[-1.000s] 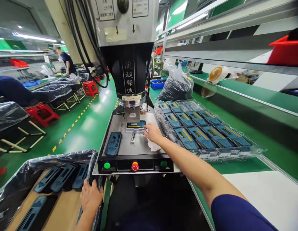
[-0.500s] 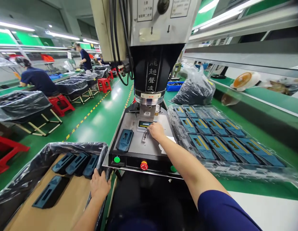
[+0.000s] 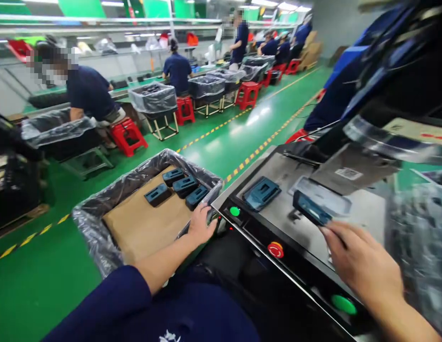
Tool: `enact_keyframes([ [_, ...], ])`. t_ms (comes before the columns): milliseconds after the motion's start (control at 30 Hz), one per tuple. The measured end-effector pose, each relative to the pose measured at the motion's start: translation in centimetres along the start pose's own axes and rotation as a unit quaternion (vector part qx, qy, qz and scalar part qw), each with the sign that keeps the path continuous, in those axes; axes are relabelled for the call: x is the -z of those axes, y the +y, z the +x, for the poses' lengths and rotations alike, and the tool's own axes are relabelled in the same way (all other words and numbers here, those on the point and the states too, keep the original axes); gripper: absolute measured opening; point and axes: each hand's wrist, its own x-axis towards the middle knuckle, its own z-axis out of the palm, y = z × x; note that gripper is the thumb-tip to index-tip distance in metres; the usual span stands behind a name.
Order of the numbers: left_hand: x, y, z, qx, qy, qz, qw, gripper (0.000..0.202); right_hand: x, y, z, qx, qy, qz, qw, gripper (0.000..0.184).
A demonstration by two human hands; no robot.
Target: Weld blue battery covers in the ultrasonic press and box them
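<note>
A dark blue casing [image 3: 310, 208] is held at its near end by the right hand [image 3: 367, 266], pinched between thumb and fingers and tilted over the machine's metal plate. The pale holder [image 3: 340, 198] is partly overlapped by it in this view; whether the two touch cannot be told. For good handling, the casing would best be gripped by its edges, kept off the window opening and lifted squarely so that nothing is scraped. A second casing [image 3: 261, 194] lies flat on the plate, near the green button [image 3: 235, 211], and should not be knocked. The left hand [image 3: 201, 225] is laid on the rim of the plastic-lined bin [image 3: 94, 237], its fingers loosely curled; whether the rim is gripped cannot be told. Inside the bin, four casings are set on brown cardboard [image 3: 142, 230].

White arrow marks are borne by the red stop button [image 3: 275, 250]. A square-code sticker [image 3: 349, 174] is fixed to the metal block, and above it a cream label [image 3: 417, 129] carries red marks, its writing too blurred to be read.
</note>
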Motion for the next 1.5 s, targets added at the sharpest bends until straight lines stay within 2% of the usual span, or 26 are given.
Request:
enact_keyframes([
  [67,1.3,1.7,-1.3,-0.049,0.007,-0.040,0.998,0.052,1.7,-2.5,-2.6,0.005,-0.032,0.072,0.997,0.029],
  [133,2.6,4.1,-2.5,-0.143,0.007,-0.133,0.981,0.061,2.6,-5.0,-4.9,-0.030,-0.099,0.162,0.981,0.026],
  [200,3.6,6.5,-3.3,-0.227,-0.026,-0.236,0.945,0.077,2.5,-7.0,-6.7,-0.079,-0.182,0.259,0.945,0.027],
  [233,3.8,7.7,-3.5,-0.246,-0.065,-0.274,0.927,0.083,2.1,-7.8,-7.4,-0.106,-0.225,0.305,0.920,0.030],
  [300,3.8,9.5,-3.8,-0.241,-0.179,-0.307,0.903,0.079,0.9,-8.8,-8.7,-0.161,-0.299,0.375,0.863,0.035],
  [367,3.1,10.6,-3.9,-0.204,-0.273,-0.285,0.896,0.053,-0.6,-9.2,-9.8,-0.218,-0.341,0.407,0.819,0.040],
  [400,2.6,10.8,-4.0,-0.175,-0.298,-0.263,0.901,0.042,-1.3,-9.2,-10.3,-0.248,-0.347,0.414,0.804,0.041],
  [467,1.4,10.9,-4.2,-0.083,-0.312,-0.222,0.920,0.033,-2.5,-9.2,-11.4,-0.298,-0.338,0.422,0.787,0.040],
  [533,0.3,10.5,-4.6,0.008,-0.314,-0.210,0.926,0.032,-3.3,-9.2,-12.3,-0.322,-0.325,0.422,0.783,0.038],
  [600,-0.5,9.8,-4.8,0.050,-0.330,-0.213,0.918,0.031,-3.9,-9.4,-13.0,-0.329,-0.324,0.403,0.790,0.034],
  [700,-1.3,8.7,-5.0,0.059,-0.386,-0.223,0.893,0.034,-4.2,-9.6,-13.3,-0.358,-0.339,0.357,0.793,0.031],
  [800,-1.3,8.4,-5.0,0.071,-0.436,-0.216,0.871,0.041,-4.1,-9.8,-13.0,-0.381,-0.352,0.328,0.790,0.031],
  [933,-0.6,9.2,-5.0,0.073,-0.460,-0.177,0.867,0.033,-3.8,-10.1,-12.9,-0.386,-0.371,0.302,0.789,0.030],
  [1067,-0.3,10.4,-4.8,0.066,-0.444,-0.118,0.886,0.027,-3.9,-10.2,-12.9,-0.374,-0.378,0.293,0.795,0.031],
  [1200,-0.1,11.1,-4.2,0.048,-0.413,-0.067,0.907,0.023,-4.1,-10.3,-12.7,-0.356,-0.356,0.270,0.821,0.031],
  [1333,-0.2,11.2,-3.7,0.037,-0.417,-0.050,0.907,0.020,-4.4,-10.3,-12.8,-0.347,-0.338,0.266,0.834,0.030],
  [1400,-0.4,11.1,-3.6,0.030,-0.412,-0.043,0.909,0.024,-4.7,-10.4,-13.1,-0.357,-0.336,0.291,0.822,0.030],
  [1500,-0.9,11.1,-4.2,0.016,-0.376,-0.029,0.926,0.044,-5.2,-10.8,-13.7,-0.392,-0.333,0.368,0.775,0.034],
])
